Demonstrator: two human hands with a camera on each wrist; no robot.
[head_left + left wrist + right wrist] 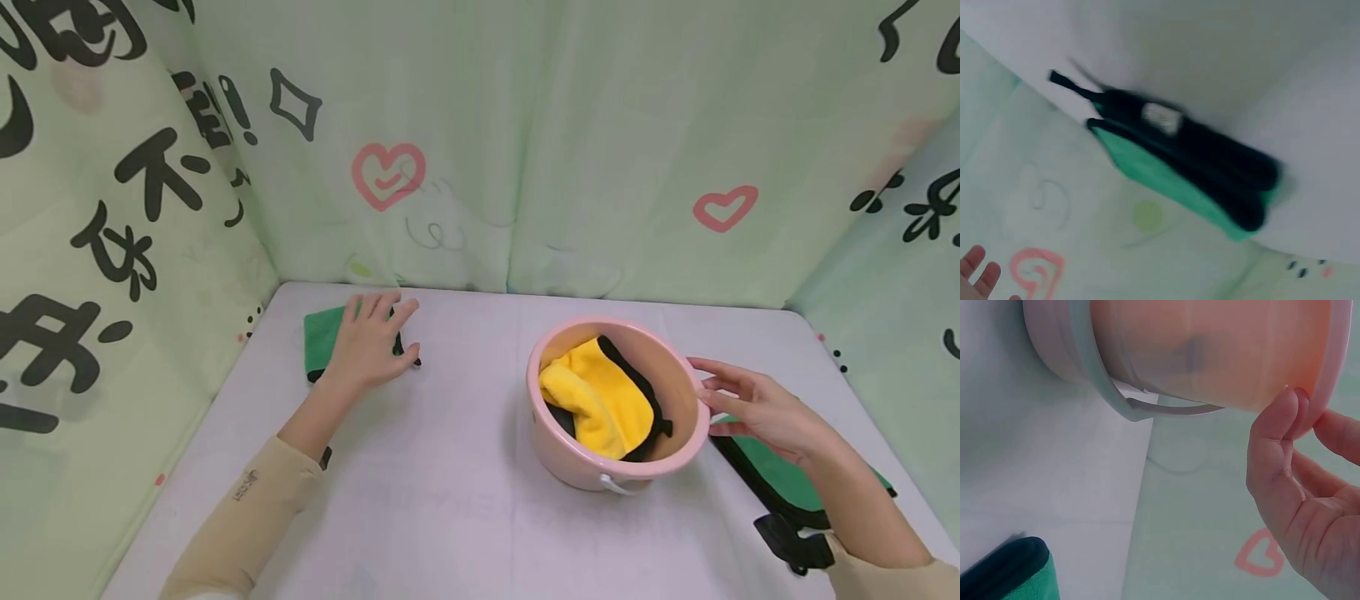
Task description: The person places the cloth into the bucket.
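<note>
Bucket (558, 458): pink, upright on the desk (450, 508), white handle (617, 485) hanging down its near side.
Yellow-and-black cloth item (600, 400): inside the bucket.
Right hand (757, 414): at the bucket's right side, fingers pinching its rim.
Left hand (369, 346): left of the bucket, fingers apart, above a folded green-and-black cloth item (321, 337).
Larger green item (783, 471): black-edged, right of the bucket, partly hidden by the right forearm.

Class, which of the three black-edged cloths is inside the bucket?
The yellow cloth in the pink bucket. Its colour and place set it apart: the left green cloth and right green cloth lie on the table.
</note>
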